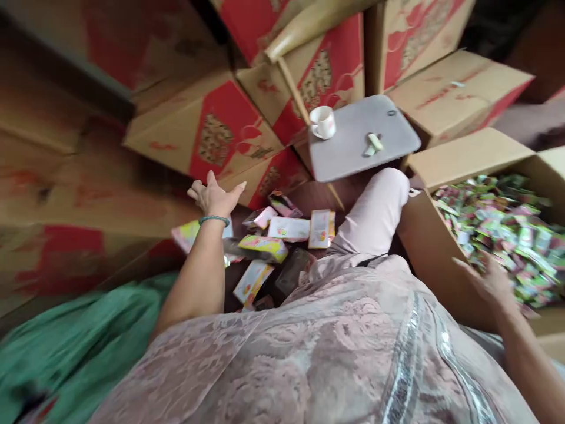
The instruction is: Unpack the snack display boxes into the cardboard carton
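Note:
My left hand, with a green beaded bracelet at the wrist, is held over the floor at centre left. Its fingers are spread and it holds nothing. Under and beside it lie several small printed cartons, among them a white one, a yellow and pink one and a white and orange one. On the right, my right hand reaches over the near edge of an open cardboard box full of small green and pink packets. Its fingers are apart, slightly blurred, with nothing seen in them.
Large red and brown cardboard boxes are stacked ahead and to the left. A small grey table bears a white mug and a small pale item. Green cloth lies at lower left. A wooden pole crosses the top.

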Tool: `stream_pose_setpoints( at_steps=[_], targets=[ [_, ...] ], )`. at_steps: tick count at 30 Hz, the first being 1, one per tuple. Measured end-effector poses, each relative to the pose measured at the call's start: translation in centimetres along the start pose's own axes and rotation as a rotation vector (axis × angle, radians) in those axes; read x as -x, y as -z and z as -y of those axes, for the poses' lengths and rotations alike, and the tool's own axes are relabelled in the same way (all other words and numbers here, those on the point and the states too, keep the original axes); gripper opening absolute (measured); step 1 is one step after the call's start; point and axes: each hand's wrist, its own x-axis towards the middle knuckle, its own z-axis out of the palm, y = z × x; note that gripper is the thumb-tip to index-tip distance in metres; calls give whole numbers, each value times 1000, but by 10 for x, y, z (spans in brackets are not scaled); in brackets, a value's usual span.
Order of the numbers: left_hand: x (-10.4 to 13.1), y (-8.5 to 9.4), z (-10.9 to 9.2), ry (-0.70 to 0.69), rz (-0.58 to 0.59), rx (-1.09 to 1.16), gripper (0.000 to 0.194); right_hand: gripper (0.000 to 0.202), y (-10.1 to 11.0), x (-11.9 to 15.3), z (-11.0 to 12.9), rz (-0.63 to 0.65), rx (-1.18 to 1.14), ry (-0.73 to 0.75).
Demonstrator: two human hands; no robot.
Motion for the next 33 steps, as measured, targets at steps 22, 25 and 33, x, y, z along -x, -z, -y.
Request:
stream_pose_setpoints(
  at_steps=[22, 25, 33],
  targets=[
    [287, -329, -370, -2017, 662, -447, 26, 32, -18, 38, -14, 132, 251, -337],
    [287, -342, -381, -2037, 651, -495, 33, 27, -14, 34, -24, 131, 191, -298],
    [311, -356, -393, -2011, 592, -493, 43, 37, 17, 29, -60, 211, 66, -302]
  ],
)
